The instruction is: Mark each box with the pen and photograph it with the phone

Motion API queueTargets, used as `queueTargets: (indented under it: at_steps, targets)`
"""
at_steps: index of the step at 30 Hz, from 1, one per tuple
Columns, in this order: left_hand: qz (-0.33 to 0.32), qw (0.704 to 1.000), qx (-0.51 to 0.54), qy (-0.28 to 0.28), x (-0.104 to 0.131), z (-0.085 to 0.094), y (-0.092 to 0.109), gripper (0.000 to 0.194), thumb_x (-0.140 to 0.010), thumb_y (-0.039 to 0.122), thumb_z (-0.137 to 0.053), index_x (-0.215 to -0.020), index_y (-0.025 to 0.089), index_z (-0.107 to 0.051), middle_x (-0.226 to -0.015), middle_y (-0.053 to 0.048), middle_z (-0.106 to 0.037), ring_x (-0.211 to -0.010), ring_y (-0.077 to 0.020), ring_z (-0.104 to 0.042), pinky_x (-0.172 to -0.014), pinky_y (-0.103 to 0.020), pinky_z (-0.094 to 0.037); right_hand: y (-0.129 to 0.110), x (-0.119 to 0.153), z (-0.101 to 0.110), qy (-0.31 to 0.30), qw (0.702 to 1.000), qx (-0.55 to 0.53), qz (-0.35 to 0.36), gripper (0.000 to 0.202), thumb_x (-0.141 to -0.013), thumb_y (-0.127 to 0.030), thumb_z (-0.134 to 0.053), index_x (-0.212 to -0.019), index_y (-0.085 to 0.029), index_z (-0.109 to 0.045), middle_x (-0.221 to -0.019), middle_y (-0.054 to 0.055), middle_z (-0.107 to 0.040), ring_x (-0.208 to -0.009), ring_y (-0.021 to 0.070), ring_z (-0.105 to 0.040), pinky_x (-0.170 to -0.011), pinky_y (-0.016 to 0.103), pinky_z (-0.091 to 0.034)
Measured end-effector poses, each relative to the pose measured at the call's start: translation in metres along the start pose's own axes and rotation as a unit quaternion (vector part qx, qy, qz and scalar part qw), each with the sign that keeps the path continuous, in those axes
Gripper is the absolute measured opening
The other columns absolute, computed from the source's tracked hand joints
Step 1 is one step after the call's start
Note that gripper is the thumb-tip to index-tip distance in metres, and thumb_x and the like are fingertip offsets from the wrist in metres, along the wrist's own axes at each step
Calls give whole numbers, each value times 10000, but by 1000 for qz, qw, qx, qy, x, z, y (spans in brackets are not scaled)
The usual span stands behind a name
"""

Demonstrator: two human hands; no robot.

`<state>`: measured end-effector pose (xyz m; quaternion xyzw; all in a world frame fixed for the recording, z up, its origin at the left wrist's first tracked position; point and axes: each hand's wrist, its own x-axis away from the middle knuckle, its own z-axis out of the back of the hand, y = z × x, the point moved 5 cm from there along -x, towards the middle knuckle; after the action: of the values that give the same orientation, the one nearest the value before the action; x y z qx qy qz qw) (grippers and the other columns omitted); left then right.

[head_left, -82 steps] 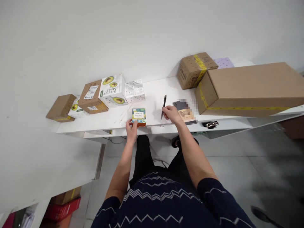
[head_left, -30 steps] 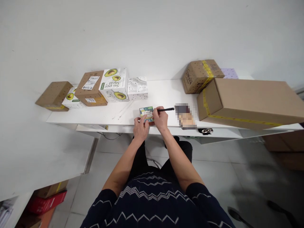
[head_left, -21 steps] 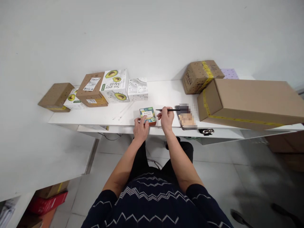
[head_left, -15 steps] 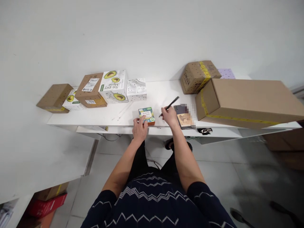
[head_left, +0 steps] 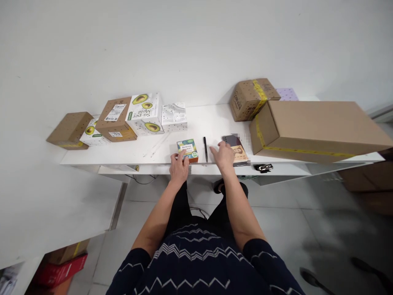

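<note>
A small green, blue and orange box [head_left: 190, 148] lettered "Binking" lies flat at the desk's front edge. Fingers of my left hand [head_left: 179, 167] rest on its top and near side, keeping hold of it. To its right, a black pen [head_left: 205, 149] lies by itself on the white desk, pointing away from me. My right hand [head_left: 224, 156] is just right of the pen, its fingers apart and nothing in them. Beside and partly behind that hand lies a dark phone [head_left: 242, 154] with a tan picture on its back; part of it is blurred out.
Along the wall at left stand brown cartons [head_left: 114, 119] and white avocado-print boxes [head_left: 144, 114]. A taped carton [head_left: 253, 98] and a long carton [head_left: 319, 127] occupy the right side. Black-and-silver clips [head_left: 264, 168] lie on the lower shelf [head_left: 285, 173] under the desk edge.
The pen has left my right hand and now lies on the desk between the small box and the phone. That hand has opened and moved slightly right. My left hand stays on the box.
</note>
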<state>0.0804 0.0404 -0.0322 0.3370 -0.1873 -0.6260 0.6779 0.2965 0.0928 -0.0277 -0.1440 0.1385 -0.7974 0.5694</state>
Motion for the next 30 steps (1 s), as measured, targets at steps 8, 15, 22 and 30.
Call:
queueTargets:
  at_steps: [8,15,22,30]
  targets:
    - [4,999,-35,-2,0,0,1,414,-1019,387,-401,-1376,265,-571,-1278,-155,-508,-1123,-274,-603,-837,-389,-540,60,1,9,41,992,50,-107,691,-894,-539,-591,-1459,-170,-440,-1420,252,-477,-1279,420,-437,-995,550,-367]
    - [0,999,-48,-2,0,-2,-2,422,-1020,402,-403,-1392,274,-557,-1291,-149,-513,-1143,-269,-599,-867,-387,-539,63,7,16,48,996,6,-81,696,-860,-465,-620,-1448,-124,-471,-1311,252,-592,-1240,432,-490,-978,545,-409]
    - [2,999,-43,4,-1,-3,-4,428,-1013,400,-403,-1391,271,-558,-1284,-156,-522,-1143,-284,-596,-856,-407,-546,79,30,8,4,861,-495,-116,730,-687,-516,-731,-1308,-163,-579,-975,85,-724,-866,236,-673,-760,346,-540]
    - [11,998,26,55,2,-8,-12,626,-997,475,-395,-1546,183,-319,-1364,-182,-526,-1266,-296,-531,-994,-422,-492,-1,93,1,-318,449,-832,-71,548,-834,-568,-548,-1158,-143,-665,-1052,147,-756,-897,272,-719,-739,433,-611]
